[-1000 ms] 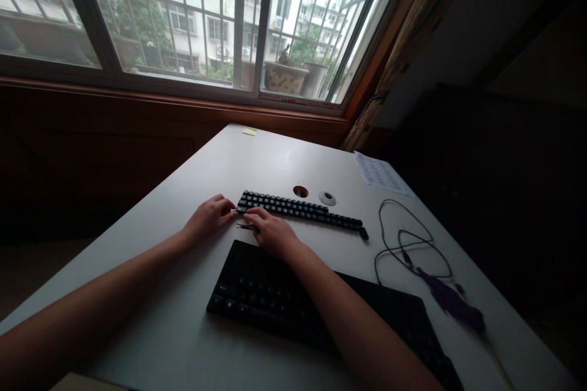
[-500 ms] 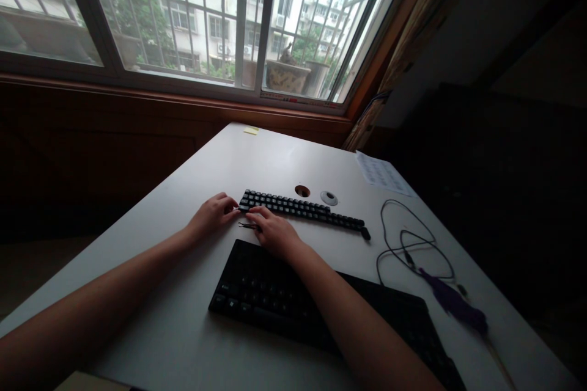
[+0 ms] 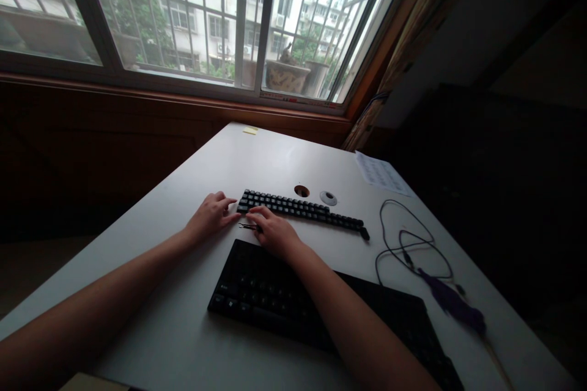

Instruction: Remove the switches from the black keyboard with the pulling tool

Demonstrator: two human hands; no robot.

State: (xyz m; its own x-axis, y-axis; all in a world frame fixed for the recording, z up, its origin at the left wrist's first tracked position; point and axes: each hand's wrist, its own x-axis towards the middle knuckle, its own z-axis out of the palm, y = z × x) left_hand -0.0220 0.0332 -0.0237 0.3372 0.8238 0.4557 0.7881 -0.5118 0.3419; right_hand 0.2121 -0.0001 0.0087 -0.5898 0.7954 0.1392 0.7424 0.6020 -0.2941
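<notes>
Keycaps [image 3: 298, 208] form dark rows on the desk [image 3: 257, 159]. At their left end, the left hand [image 3: 206, 215] has its fingers parted; beside the right hand [image 3: 275, 233] shows a thin tool [image 3: 247, 226], grip unclear. Nearer lies a black keyboard [image 3: 275, 286].

The left hand [image 3: 211, 212], thumb and forefinger parted, is at the left end of the black keycaps [image 3: 298, 208]. A thin pronged tool [image 3: 247, 226] protrudes beneath the right hand [image 3: 275, 233]; a black keyboard [image 3: 275, 311] lies below that wrist.
</notes>
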